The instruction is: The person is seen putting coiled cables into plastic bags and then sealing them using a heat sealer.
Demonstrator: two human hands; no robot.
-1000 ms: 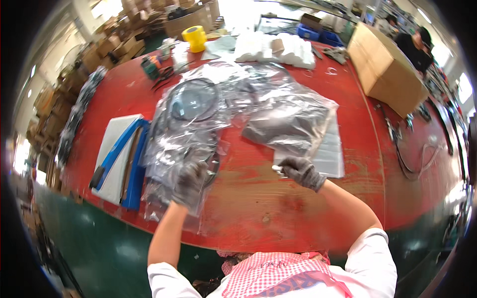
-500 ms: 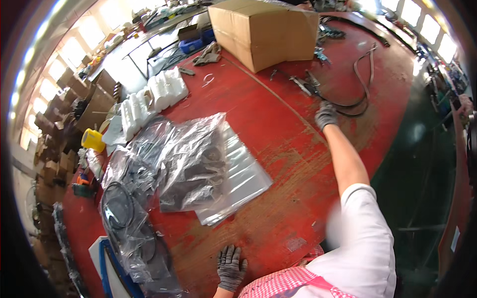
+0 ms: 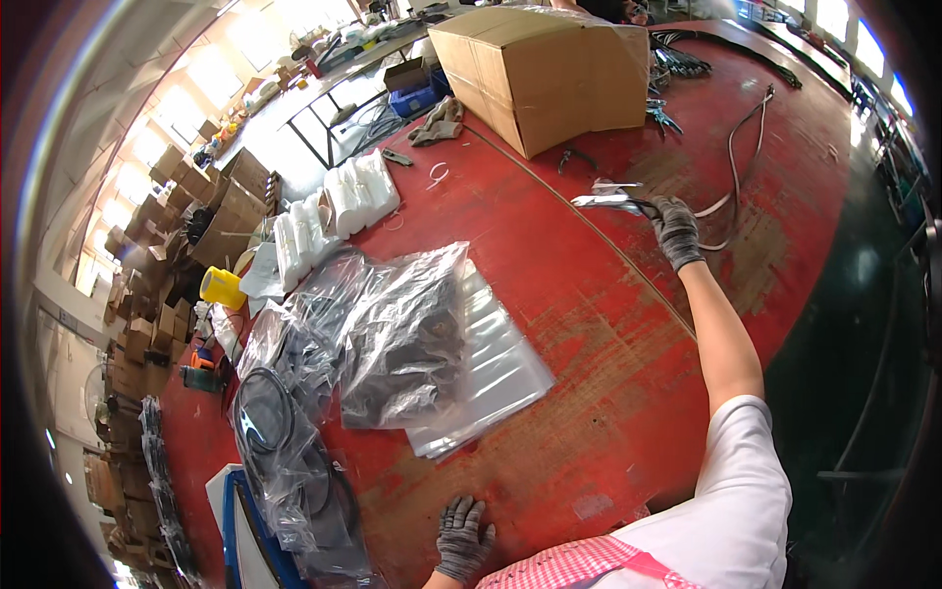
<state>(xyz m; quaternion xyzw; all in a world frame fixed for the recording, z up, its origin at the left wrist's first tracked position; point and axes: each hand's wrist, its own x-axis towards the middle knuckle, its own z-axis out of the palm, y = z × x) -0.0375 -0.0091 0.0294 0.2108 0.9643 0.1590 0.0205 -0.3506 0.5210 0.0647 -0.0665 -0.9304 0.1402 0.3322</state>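
Red table, grey gloves: one hand on pliers, one lying flat

Toward the far right of the red table (image 3: 491, 211), a gloved right hand (image 3: 677, 233) is curling, mostly closed, round the dark handles of silver-nosed pliers (image 3: 610, 200). Their nose is pointing left; the glove is hiding how tightly the fingers are squeezing. Just right of that hand, a long thin strap (image 3: 733, 162) is looping across the wood, and smaller dark pliers (image 3: 577, 157) are lying farther off, near a brown cardboard box (image 3: 579, 83).

By the near edge, the gloved left hand (image 3: 464, 537) is resting open on the table, palm down, fingers slightly apart, gripping nothing.

Left of centre, a dark-looking plastic bag (image 3: 410, 344) is overlapping a stack of clear bags (image 3: 505, 368). Farther left, a coiled black cord (image 3: 265, 410) is showing through crumpled plastic, while a blue-and-white object (image 3: 234, 520) is sitting at the near left. Beyond, a yellow roll (image 3: 222, 288) is standing left of some white bundles (image 3: 358, 191).
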